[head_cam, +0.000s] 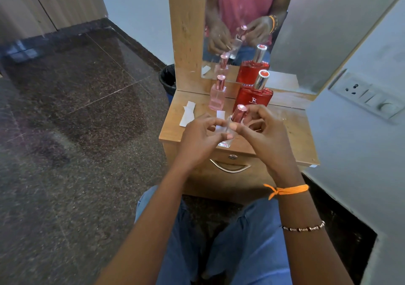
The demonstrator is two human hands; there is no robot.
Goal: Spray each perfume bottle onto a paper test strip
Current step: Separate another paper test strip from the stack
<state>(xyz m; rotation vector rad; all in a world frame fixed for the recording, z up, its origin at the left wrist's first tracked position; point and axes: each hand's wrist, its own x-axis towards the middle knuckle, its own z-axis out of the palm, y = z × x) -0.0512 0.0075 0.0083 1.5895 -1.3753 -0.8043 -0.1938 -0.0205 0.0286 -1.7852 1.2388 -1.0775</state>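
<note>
A wooden table (pixel 293 129) stands under the hand, with a drawer below whose curved metal handle (pixel 230 168) and small round lock (pixel 232 157) face the camera. Beyond the hand a wood-framed mirror (pixel 306 43) rises from the back edge. Left of the hand lie dark speckled floor tiles (pixel 76 109) and a black bin (pixel 168 78). To the right, a socket-and-switch plate (pixel 368 96) sits on the pale wall (pixel 361 153).
</note>
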